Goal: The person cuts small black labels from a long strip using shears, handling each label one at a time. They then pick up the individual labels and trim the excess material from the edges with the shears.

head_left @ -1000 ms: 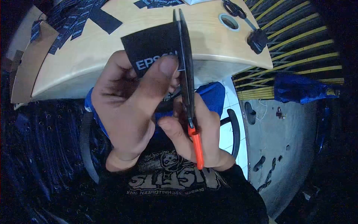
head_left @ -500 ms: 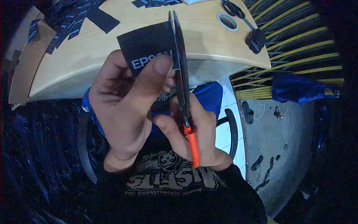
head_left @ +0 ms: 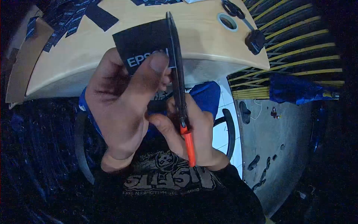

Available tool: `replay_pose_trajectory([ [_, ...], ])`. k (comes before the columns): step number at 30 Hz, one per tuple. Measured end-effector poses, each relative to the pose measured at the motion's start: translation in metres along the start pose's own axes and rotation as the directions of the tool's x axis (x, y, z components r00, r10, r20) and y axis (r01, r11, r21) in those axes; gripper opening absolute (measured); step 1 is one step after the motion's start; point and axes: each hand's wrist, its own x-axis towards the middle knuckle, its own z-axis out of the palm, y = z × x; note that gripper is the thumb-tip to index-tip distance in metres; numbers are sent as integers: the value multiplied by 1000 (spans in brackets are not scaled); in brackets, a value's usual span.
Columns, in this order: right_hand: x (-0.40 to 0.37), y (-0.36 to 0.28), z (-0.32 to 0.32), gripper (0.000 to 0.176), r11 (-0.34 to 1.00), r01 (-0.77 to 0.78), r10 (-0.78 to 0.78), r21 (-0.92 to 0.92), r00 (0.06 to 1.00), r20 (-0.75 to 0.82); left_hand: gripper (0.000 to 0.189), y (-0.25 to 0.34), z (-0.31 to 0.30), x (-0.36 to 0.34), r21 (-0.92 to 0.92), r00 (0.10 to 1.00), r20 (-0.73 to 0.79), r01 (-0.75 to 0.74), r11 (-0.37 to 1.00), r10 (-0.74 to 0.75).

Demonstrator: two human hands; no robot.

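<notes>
My left hand (head_left: 125, 100) pinches a black label (head_left: 143, 39) with white EPSON lettering, the thumb pressed over part of the letters. Orange-handled scissors (head_left: 176, 74) point upward in my right hand (head_left: 194, 130), its fingers wrapped round the handles. The blades lie nearly together along the label's right edge, by a thin pale line. How far the edge sits between the blades is hard to tell. Both hands are held in front of the table's near edge, over my lap.
On the wooden table (head_left: 201, 37) lie several black labels (head_left: 72, 24), a plain black strip (head_left: 100, 18), a tape roll (head_left: 227, 21) and black-handled scissors (head_left: 233, 8). A black object (head_left: 255, 42) sits at the right edge. Cardboard (head_left: 28, 63) stands at the left.
The scissor blades, slightly apart at the tips before, have come together. The label and both hands appear a little further left, along with the whole view.
</notes>
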Motion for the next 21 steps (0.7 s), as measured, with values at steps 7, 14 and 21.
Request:
replay_pose_trajectory([
  [7, 1, 0, 1, 33, 998, -24, 25, -55, 999, 23, 29, -10, -10, 0, -53, 967, 142, -206, 977, 211],
  [14, 0, 1, 5, 35, 998, -42, 42, -56, 999, -6, 31, -1, -9, 0, 24, 999, 37, -18, 1000, 17],
  [21, 3, -1, 1, 30, 998, -46, 48, -52, 998, 43, 31, -13, -19, 3, -103, 987, 111, -106, 989, 117],
])
